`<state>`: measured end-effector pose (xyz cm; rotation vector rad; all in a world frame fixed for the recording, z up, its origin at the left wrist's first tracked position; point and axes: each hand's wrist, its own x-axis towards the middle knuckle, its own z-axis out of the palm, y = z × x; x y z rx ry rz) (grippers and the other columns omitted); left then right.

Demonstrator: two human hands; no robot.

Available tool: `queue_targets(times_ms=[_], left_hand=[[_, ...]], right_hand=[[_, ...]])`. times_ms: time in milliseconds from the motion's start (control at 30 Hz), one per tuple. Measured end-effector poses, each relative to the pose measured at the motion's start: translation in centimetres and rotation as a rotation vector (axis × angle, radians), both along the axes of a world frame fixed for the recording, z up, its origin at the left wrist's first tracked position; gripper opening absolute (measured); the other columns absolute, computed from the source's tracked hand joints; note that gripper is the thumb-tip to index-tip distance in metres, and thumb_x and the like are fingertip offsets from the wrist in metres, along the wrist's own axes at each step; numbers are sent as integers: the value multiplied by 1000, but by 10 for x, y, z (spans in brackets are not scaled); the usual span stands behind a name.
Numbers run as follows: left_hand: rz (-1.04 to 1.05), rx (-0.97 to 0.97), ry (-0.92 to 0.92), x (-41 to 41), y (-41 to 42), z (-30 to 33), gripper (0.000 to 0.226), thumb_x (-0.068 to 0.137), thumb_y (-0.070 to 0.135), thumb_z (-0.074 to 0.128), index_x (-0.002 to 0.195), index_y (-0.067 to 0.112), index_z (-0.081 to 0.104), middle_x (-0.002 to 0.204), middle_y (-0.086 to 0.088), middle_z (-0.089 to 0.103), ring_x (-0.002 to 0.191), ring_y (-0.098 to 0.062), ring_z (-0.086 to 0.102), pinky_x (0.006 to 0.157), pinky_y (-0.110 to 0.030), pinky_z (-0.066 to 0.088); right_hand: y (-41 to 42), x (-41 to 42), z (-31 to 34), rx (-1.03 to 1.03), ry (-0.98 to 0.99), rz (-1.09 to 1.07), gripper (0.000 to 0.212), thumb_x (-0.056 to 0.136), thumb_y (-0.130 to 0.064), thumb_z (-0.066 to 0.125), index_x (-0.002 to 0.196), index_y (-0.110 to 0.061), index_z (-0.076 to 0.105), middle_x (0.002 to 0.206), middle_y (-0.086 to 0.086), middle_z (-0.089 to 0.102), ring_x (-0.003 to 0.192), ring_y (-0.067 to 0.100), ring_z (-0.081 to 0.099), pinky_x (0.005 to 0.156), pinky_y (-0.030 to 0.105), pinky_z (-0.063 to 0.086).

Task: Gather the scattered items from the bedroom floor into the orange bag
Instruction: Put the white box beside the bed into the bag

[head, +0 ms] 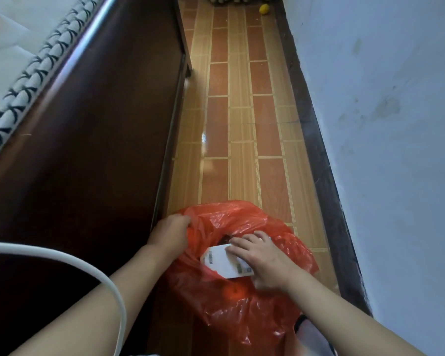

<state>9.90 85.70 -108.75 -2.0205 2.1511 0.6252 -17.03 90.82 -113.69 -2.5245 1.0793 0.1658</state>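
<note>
The orange bag [231,273] is seen low in the frame's centre, its rim pinched by the left hand [171,233]. A white box [225,260] is gripped at its mouth by the right hand [263,263]; contents beneath are obscured. A yellow item [264,9] is glimpsed at top, indistinct.

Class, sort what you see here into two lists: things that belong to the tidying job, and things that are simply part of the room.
Part of the job:
orange bag
white box
yellow object on the floor
left hand, gripping the bag's rim
right hand, on the box

Just there:
bed frame
mattress
wall
white cable
</note>
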Motion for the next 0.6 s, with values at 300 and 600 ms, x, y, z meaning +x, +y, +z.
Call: queue_targets(times_ms=[300, 600], left_hand=[[-149, 134, -40, 13, 3, -13, 24, 76, 40, 67, 100, 33, 69, 102, 12, 66, 98, -13, 65, 79, -28, 52], [-289, 159, -164, 8, 0, -20, 62, 68, 63, 72, 124, 37, 61, 129, 6, 45, 123, -20, 45, 100, -38, 46]], right_hand=[[4, 42, -20, -157, -83, 40, 51, 89, -24, 70, 138, -20, 55, 148, 6, 52, 140, 28, 46, 113, 59, 39], [-3, -10, -15, -167, 113, -554, 61, 72, -42, 79, 124, -15, 62, 127, 10, 58, 112, 32, 57, 94, 48, 48]])
